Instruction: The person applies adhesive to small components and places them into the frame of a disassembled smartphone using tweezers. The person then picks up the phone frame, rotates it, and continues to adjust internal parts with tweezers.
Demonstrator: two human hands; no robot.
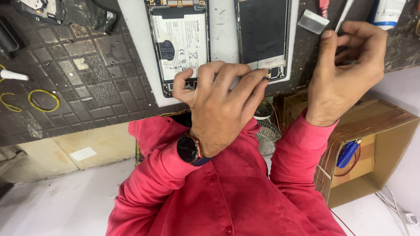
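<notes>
While the head camera looks down, the left hand [218, 102] rests flat across the low ends of two phone parts — the open phone [179, 43] with its white battery and the dark screen [262, 35] beside it. Its fingers [251, 81] are spread and press on the screen's bottom edge. Both parts run long-ways, up and away from that hand. The right hand [343, 72] is off to the side, near the screen, fingers pinched on a thin white stick [344, 14]. The parts lie on a white pad [223, 39] on a dark mat [87, 78]. A box [380, 144] sits below on a pale floor
</notes>
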